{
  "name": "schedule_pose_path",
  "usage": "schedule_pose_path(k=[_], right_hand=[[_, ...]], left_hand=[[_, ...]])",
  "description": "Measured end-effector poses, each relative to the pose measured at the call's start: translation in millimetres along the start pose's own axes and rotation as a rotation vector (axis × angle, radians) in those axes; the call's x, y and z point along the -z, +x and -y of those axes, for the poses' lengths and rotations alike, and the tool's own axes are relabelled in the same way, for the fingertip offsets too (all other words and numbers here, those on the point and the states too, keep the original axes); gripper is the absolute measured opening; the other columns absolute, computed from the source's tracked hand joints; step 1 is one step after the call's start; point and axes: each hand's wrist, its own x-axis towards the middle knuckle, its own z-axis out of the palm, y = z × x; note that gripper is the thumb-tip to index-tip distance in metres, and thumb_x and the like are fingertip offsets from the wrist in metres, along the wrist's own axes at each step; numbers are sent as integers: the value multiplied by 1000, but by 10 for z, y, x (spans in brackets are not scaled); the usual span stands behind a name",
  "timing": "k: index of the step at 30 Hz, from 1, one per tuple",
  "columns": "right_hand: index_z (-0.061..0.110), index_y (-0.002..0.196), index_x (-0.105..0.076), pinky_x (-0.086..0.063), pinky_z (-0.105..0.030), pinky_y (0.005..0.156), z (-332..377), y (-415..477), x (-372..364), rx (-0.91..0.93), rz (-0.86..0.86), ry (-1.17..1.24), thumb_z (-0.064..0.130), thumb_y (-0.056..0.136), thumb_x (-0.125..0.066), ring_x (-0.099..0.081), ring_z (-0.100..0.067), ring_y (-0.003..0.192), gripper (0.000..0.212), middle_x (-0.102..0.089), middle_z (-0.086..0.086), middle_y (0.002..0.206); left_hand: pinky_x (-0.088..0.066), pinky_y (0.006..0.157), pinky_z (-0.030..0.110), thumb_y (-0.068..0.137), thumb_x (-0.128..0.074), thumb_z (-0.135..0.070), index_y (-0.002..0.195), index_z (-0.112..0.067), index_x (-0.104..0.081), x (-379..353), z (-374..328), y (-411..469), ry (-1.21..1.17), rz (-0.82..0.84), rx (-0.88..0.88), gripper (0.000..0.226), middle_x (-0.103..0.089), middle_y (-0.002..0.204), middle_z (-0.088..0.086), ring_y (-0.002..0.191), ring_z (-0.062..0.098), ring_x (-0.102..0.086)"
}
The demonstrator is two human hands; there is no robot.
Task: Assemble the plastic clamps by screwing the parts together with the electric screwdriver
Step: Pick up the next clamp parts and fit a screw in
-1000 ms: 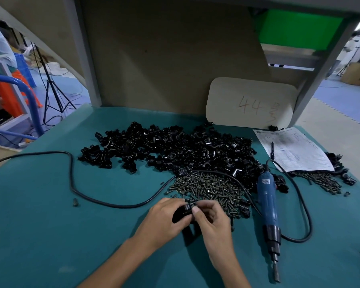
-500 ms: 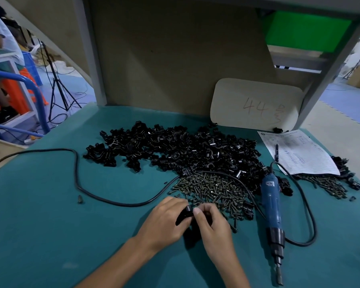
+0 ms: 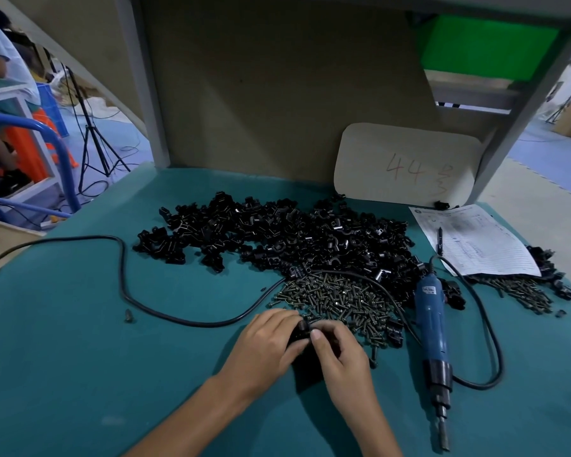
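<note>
Teal bench (image 3: 80, 357): both hands' fingers (image 3: 317, 334) clamped round black clamp (image 3: 300, 328), between them.

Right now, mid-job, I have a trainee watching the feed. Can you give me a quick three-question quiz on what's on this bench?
1. True or false: the electric screwdriver lies on the table, touched by neither hand.
2. What do the left hand and the right hand grip between them? A) a black clamp part B) a pen C) the power cable
3. Fill in: the number handwritten on the beige board is ___.

Key: 1 true; 2 A; 3 44.
</note>
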Motion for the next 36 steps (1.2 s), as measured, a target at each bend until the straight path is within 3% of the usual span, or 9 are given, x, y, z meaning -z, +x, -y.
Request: schedule_pose_path(k=[5,8,14,19,23,25,27,32,36], right_hand=[[31,108,-70,-51,-21,89,3,6,37,-18,42,67,17,101,-63,-66,-6,106,17,-71,15,105],[32,97,-66,-47,-17,79,29,-19,7,-3,-3,-85,35,100,-59,-63,-1,95,8,-68,15,95],[21,88,-59,-33,-22,69,85,-41,-66,113,-76,-377,53,100,-33,-45,-8,81,43,-52,12,83],[28,99,-61,-32,-19,75,150,0,151,30,-201,-400,57,95,-44,-43,-11,95,34,-54,12,98],[11,113,-65,-34,-39,89,-27,135,928,-78,-539,-638,45,92,-71,-53,-38,109,40,-62,-19,114],[4,128,-56,-41,-49,89,-79,171,1236,-270,-436,-705,48,84,-79,-57,-45,107,66,-62,-27,118],[8,137,-43,-41,-45,76,-72,184,1348,-460,-223,-709,54,83,-77,-60,-39,96,79,-62,-18,113],[2,138,-45,-43,-42,67,-91,205,1521,-487,-254,-425,38,88,-77,-54,-31,73,69,-57,-11,86],[10,109,-61,-53,-32,51,100,164,1548,-501,-281,502,18,95,-69,-65,-24,59,18,-61,-10,79]], left_hand=[[-52,99,33,96,-57,-41,120,-9,-68,14,11,9,-36,40,40,42,-70,117,1,112,19,-64],[-52,98,32,86,-77,-32,118,-9,-70,4,15,6,-4,35,14,40,-70,116,0,111,18,-65],[-51,98,31,78,-84,-27,117,-9,-71,-21,33,-11,15,25,-42,45,-70,116,-1,111,17,-64],[-51,92,29,98,-51,-48,112,-13,-69,-12,-11,28,-30,0,40,42,-69,109,-4,103,14,-63],[-42,92,24,100,-20,-65,115,-18,-60,-13,-9,55,-81,106,230,64,-61,112,-8,104,11,-51],[-41,89,24,99,-14,-65,115,-18,-57,-25,-14,72,-98,124,248,66,-59,110,-8,101,12,-49],[-39,84,24,99,-11,-65,114,-18,-55,-25,-16,81,-87,132,243,66,-60,106,-6,97,13,-49],[-36,72,27,100,-9,-67,101,-21,-45,-33,26,81,-78,80,308,59,-55,90,-6,84,15,-46],[-39,62,32,101,-16,-62,95,-20,-40,-60,29,260,-4,79,439,48,-53,80,-4,76,17,-47]])
